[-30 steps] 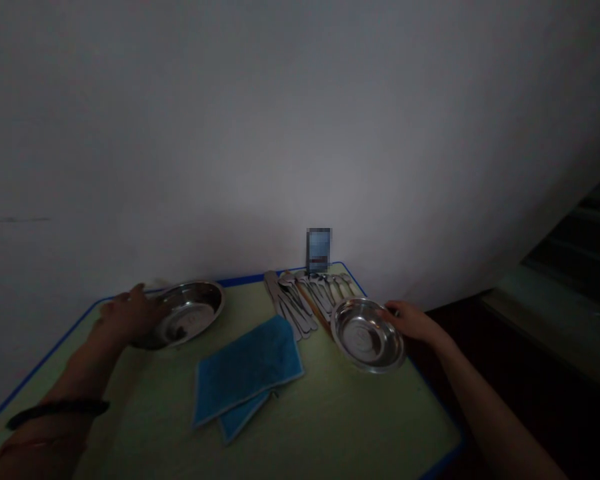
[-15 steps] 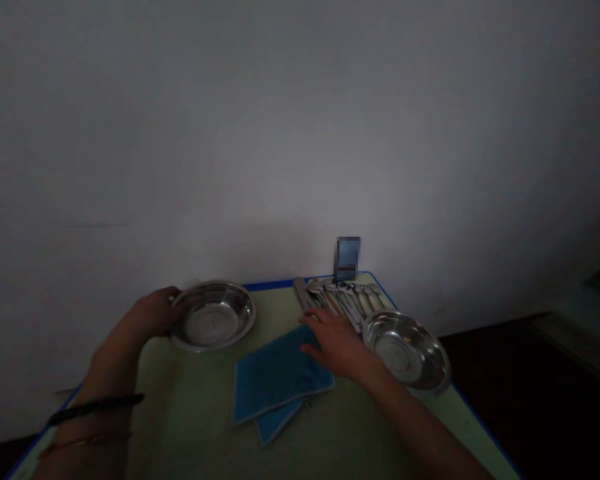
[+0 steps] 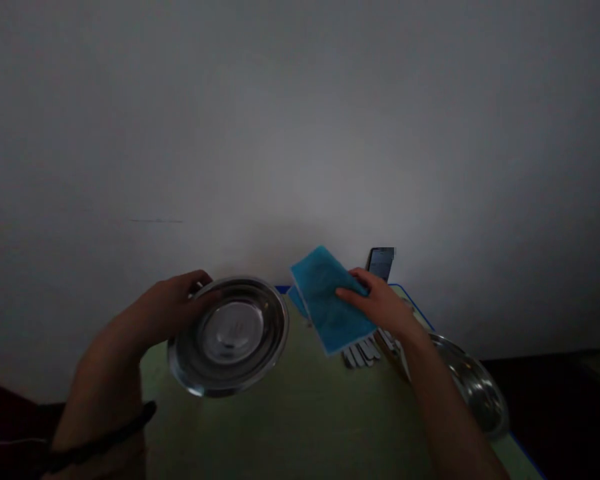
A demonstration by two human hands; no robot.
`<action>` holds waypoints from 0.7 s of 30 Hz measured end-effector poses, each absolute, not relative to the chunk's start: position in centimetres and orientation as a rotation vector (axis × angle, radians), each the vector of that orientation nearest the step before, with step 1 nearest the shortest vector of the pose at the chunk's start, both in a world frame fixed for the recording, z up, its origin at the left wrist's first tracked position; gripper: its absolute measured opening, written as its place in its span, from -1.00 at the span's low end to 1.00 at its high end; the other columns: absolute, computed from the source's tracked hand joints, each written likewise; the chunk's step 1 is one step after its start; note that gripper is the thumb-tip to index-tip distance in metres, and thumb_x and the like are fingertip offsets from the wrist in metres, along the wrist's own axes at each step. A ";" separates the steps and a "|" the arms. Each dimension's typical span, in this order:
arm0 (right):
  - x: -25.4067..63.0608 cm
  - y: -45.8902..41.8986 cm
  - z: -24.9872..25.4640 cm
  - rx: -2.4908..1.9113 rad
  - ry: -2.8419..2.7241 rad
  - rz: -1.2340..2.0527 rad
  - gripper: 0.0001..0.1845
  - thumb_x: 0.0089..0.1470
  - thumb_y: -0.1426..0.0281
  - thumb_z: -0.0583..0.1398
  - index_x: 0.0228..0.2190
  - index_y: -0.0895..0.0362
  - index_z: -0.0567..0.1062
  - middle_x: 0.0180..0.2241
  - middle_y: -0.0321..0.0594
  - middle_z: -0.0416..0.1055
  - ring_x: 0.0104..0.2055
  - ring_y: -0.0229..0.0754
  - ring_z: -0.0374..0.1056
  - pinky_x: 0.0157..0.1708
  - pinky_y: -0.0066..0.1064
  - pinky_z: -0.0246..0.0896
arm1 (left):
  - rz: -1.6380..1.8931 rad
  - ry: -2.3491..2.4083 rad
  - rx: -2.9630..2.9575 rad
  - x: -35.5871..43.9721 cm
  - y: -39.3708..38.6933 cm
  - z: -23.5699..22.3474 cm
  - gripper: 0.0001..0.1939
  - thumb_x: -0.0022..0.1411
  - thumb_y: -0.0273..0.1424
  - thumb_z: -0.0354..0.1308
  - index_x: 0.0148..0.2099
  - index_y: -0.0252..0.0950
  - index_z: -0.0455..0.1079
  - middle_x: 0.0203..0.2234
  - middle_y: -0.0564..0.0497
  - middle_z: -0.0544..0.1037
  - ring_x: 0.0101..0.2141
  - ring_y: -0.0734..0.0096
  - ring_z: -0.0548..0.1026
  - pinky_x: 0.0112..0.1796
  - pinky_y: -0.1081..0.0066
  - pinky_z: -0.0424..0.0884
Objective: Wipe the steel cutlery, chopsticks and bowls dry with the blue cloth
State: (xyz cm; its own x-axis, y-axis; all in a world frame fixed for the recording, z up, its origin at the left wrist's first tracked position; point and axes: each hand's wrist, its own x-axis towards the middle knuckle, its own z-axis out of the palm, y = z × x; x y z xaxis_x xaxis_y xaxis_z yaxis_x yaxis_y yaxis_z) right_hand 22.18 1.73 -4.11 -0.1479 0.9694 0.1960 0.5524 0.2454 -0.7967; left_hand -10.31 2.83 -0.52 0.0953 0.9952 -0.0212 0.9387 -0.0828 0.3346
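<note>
My left hand (image 3: 183, 303) grips the left rim of a shiny metal bowl (image 3: 233, 333), thumb over the inside edge. The bowl is tilted and its inside faces me. A folded blue cloth (image 3: 330, 303) with a pale edge is pinched in my right hand (image 3: 380, 300), lifted above the table, to the right of the bowl. Cutlery (image 3: 363, 353) lies on the table beneath and behind the cloth, partly hidden by it and by my right forearm. A second metal bowl (image 3: 475, 387) rests at the right, partly covered by that forearm.
A phone (image 3: 381, 263) stands upright at the table's back, close to the grey wall (image 3: 300, 133). The pale green table (image 3: 280, 427) has a blue edge. Past its right side the floor is dark.
My right hand has picked up the blue cloth from the table and raised it. The left hand has lifted and tilted its bowl, bringing it closer. The view has shifted.
</note>
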 end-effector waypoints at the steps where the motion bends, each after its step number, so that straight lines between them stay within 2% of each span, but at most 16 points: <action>1: 22.4 2.1 -4.3 -1.403 -1.725 0.794 -0.63 0.00 0.14 0.14 -0.19 0.08 0.34 -0.29 -0.24 0.45 -0.35 -0.20 0.39 -0.43 -0.42 0.22 | 0.301 1.869 2.105 -10.4 2.7 -0.5 -0.58 0.16 -0.07 -0.08 -0.17 -0.29 0.31 -0.45 0.00 0.52 -0.43 0.23 0.49 -0.41 0.38 0.33; 3: 22.4 2.8 -5.2 -1.484 -1.706 0.798 -0.62 -0.01 0.14 0.15 -0.19 0.10 0.34 -0.29 -0.21 0.46 -0.36 -0.18 0.40 -0.43 -0.40 0.24 | 0.278 1.748 2.126 -10.5 2.6 -0.6 -0.58 0.15 -0.08 -0.06 -0.16 -0.30 0.35 -0.38 -0.03 0.56 -0.37 0.21 0.50 -0.35 0.37 0.34; 6: 22.0 3.6 -6.5 -1.624 -1.935 0.565 -0.73 0.03 0.22 0.13 -0.27 0.12 0.42 -0.34 -0.17 0.47 -0.33 -0.15 0.39 -0.33 -0.35 0.22 | 0.211 1.660 2.179 -10.1 2.7 -1.0 -0.61 0.15 -0.12 -0.04 -0.20 -0.31 0.40 -0.35 -0.07 0.58 -0.35 0.19 0.50 -0.33 0.35 0.34; 9: 21.5 4.1 -6.6 -1.600 -2.039 0.264 -0.80 0.00 0.30 0.17 -0.34 0.14 0.50 -0.21 -0.08 0.45 -0.17 -0.09 0.35 -0.15 -0.27 0.17 | 0.165 1.650 2.201 -9.5 3.1 -1.4 -0.63 0.12 -0.13 0.00 -0.23 -0.31 0.42 -0.38 -0.09 0.57 -0.36 0.19 0.50 -0.36 0.36 0.33; 11: 21.5 4.1 -6.1 -1.533 -1.964 0.137 -0.81 -0.02 0.30 0.19 -0.37 0.16 0.51 -0.18 -0.08 0.43 -0.14 -0.10 0.33 -0.12 -0.28 0.15 | 0.172 1.619 2.217 -8.9 3.2 -1.6 -0.62 0.12 -0.12 -0.02 -0.24 -0.30 0.43 -0.40 -0.08 0.57 -0.37 0.21 0.49 -0.38 0.38 0.32; 16: 21.8 3.1 -4.6 -1.490 -1.849 0.337 -0.71 0.05 0.24 0.13 -0.24 0.12 0.50 -0.41 -0.21 0.49 -0.43 -0.23 0.35 -0.39 -0.41 0.17 | 0.278 1.558 2.306 -6.4 3.4 -2.2 -0.59 0.18 -0.06 -0.09 -0.30 -0.26 0.40 -0.43 -0.02 0.55 -0.41 0.25 0.48 -0.40 0.40 0.31; 21: 19.8 1.3 -3.6 -1.430 -2.032 0.485 -0.73 0.07 0.25 0.11 -0.30 0.13 0.53 -0.35 -0.19 0.51 -0.36 -0.21 0.37 -0.35 -0.40 0.17 | 0.388 1.522 2.369 -3.2 3.5 -2.9 -0.68 0.20 -0.14 -0.09 -0.28 -0.24 0.35 -0.41 0.00 0.54 -0.37 0.26 0.48 -0.35 0.38 0.31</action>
